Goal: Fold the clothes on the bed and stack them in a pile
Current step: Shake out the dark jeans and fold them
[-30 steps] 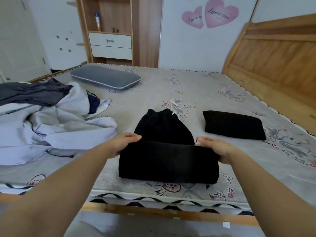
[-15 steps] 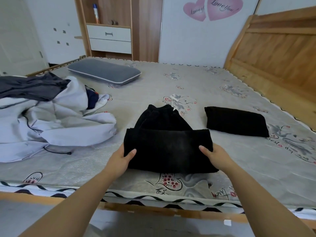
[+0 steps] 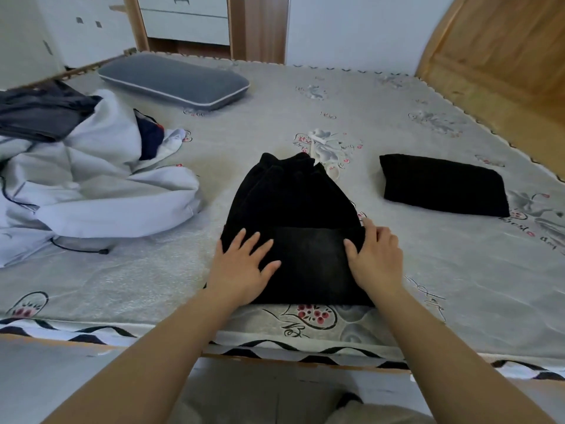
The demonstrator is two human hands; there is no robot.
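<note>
Once gripping edges — hands [image 3: 308,264] now flat

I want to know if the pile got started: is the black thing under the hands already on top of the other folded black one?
No, the half-folded black garment lies apart from the small folded black garment, with bare mattress between them.

Bedroom, daylight, head view over a wide bed.
Grey mattress cover [image 3: 397,123] with floral and script print, black-and-white zigzag border at near edge; wooden headboard [image 3: 495,50] at 2 o'clock; white wall [image 3: 348,29] at 12 o'clock; wooden shelf unit [image 3: 256,26] with white drawers [image 3: 183,13] at 11 o'clock; grey pillow [image 3: 174,79] with white piping at 11 o'clock; pale floor [image 3: 46,377] at 7 o'clock.
</note>
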